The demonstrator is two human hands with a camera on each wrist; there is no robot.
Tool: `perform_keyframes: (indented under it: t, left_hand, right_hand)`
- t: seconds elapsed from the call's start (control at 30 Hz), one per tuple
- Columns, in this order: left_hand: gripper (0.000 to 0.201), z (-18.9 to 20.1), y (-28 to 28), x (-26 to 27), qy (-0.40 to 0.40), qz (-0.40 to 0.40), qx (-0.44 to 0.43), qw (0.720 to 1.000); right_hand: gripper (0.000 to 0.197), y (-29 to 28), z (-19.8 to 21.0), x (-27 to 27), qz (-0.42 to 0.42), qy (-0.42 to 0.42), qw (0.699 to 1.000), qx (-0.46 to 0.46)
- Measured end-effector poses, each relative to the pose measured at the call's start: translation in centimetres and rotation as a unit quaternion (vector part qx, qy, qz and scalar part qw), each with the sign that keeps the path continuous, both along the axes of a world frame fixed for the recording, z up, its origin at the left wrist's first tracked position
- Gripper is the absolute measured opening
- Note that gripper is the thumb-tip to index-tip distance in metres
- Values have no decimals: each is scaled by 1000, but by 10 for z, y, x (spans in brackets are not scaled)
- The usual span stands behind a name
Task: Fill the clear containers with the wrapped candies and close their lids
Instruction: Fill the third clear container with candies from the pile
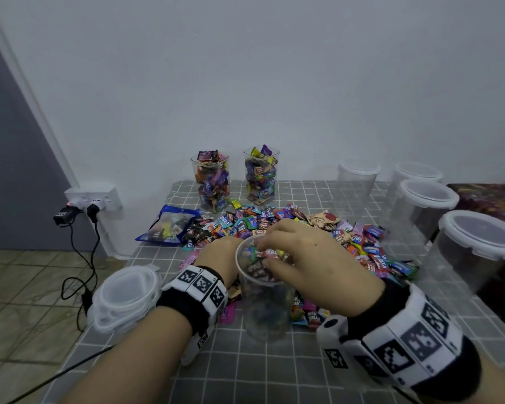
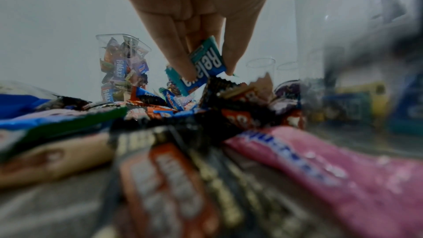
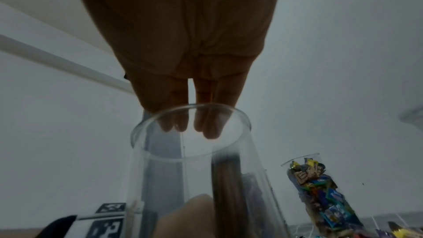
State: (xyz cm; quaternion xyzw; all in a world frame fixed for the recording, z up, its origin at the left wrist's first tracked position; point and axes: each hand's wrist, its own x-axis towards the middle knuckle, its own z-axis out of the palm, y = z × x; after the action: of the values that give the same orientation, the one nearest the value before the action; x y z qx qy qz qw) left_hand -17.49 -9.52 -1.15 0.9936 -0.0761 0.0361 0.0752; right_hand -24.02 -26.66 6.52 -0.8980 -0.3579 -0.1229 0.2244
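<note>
A grid-patterned tablecloth (image 1: 274,371) covers the table, and a wide heap of wrapped candies (image 1: 289,225) lies spread across its middle. Four lidded clear tubs (image 1: 478,246) stand along the right side. Near the left edge sits a stack of loose lids (image 1: 123,295). Two filled clear containers (image 1: 212,182) stand at the far side, lidless, with a blue candy bag (image 1: 169,225) just left of the heap. In the near middle stands an open clear container (image 1: 263,301), partly filled. The right hand (image 1: 312,263) hovers over its mouth, fingers together and pointing down into it. The left hand (image 2: 194,24), just left of that container, pinches a teal Relaxa candy (image 2: 201,66) above the heap.
</note>
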Motion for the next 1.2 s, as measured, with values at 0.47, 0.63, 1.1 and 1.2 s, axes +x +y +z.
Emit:
perform_keyframes:
  t: [0.47,0.63,1.1,1.2]
  left_hand:
    - [41,31,8,-19,-61,16,-173,983]
    - [33,62,6,-26,-142,16,-286,947]
    - [31,76,-17,-65,-17,-107,-336,936]
    - [36,75,-18,-67,-14,-101,-313,944]
  right_hand:
    - [100,-20,-47,7,11,347,906,243]
    - [78,-17,-52,6,-1,336,908,250]
    - [68,-19,-57,5,0,321,908,268]
    - [67,-19,-56,5,8,326,904,278]
